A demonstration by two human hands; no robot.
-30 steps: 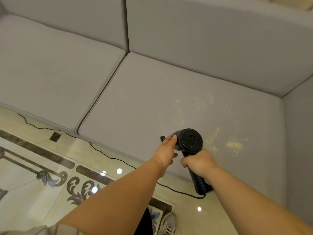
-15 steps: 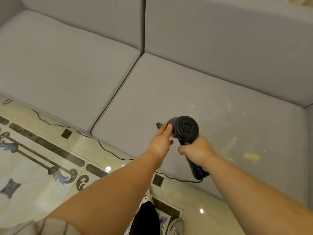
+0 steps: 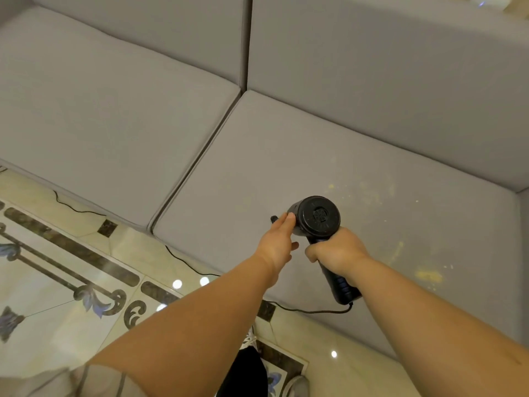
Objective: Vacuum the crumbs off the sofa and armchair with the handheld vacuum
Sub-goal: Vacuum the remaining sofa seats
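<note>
While the person stands on the patterned tile floor [image 3: 57, 285] at the front edge of the grey sofa [image 3: 286, 156], both bare forearms reach forward over the right-hand seat cushion. The right hand [image 3: 337, 250] is closed in a full fist around the handle of the black handheld vacuum [image 3: 319, 217], whose round rear cap faces the camera. The left hand [image 3: 277, 245] rests against the left side of the vacuum body, fingers extended and loosely laid on it, not wrapped. A black power cord [image 3: 309, 311] leaves the handle base and runs left along the floor. Yellow crumbs [image 3: 428, 276] lie scattered on the cushion, right of and beyond the vacuum.
</note>
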